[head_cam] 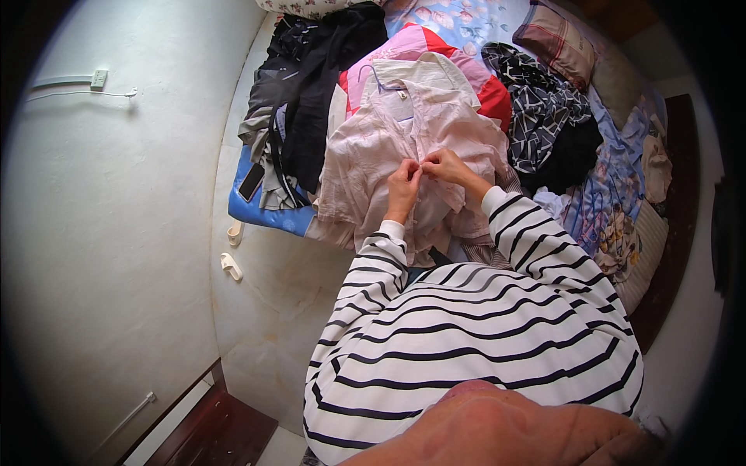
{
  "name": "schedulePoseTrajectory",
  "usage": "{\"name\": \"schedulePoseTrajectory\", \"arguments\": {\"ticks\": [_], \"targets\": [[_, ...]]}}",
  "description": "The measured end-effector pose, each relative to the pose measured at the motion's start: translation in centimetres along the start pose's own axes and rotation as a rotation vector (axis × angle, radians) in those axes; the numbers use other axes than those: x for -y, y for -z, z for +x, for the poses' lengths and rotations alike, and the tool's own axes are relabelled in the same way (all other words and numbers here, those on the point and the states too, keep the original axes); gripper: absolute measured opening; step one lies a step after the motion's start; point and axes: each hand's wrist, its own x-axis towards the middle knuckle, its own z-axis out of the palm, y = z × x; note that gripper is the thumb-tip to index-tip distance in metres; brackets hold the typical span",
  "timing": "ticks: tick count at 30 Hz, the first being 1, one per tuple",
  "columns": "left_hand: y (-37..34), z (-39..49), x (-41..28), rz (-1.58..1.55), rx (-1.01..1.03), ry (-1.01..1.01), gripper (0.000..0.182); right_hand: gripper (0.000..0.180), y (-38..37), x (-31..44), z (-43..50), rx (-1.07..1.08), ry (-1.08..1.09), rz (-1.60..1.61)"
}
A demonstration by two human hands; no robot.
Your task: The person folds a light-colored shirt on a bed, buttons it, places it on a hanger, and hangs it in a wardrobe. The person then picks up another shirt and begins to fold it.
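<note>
A pale pink button-front shirt (364, 157) lies spread on a bed, its collar pointing away from me. The blue hook of a clothes hanger (379, 81) sticks out at its neckline. My left hand (404, 185) and my right hand (449, 169) meet at the shirt's front opening, fingertips pinching the two edges together. Whatever small part sits between the fingertips is hidden. Below my left hand the placket runs down with small buttons. A white garment (440, 70) lies just beyond the collar, on a pink and red cloth (396, 49).
Dark clothes (315, 99) are heaped at the left, near a phone (251, 182) on the blue bed edge (265, 212). To the right lie a black-and-white patterned garment (542, 110) and a plaid pillow (556, 43). Slippers (231, 266) rest on the floor by the wall (128, 221).
</note>
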Motion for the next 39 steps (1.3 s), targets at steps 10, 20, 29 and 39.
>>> {"name": "schedulePoseTrajectory", "arguments": {"ticks": [10, 20, 29, 39], "targets": [[-0.1, 0.1, -0.6, 0.033, -0.023, -0.141, 0.012, 0.024, 0.8, 0.5, 0.7, 0.010, -0.124, 0.094], [-0.6, -0.1, -0.2, -0.009, -0.045, -0.126, 0.012, 0.018, 1.3, -0.3, 1.0, 0.078, -0.215, 0.200], [-1.2, 0.0, 0.5, -0.049, -0.065, 0.072, 0.011, 0.016, 0.3, -0.2, 1.2, -0.020, -0.209, 0.114], [-1.4, 1.0, 2.5, -0.339, -0.152, 0.203, 0.011, 0.014, -1.9, -1.0, -4.3, -0.524, 0.329, -0.371]]}}
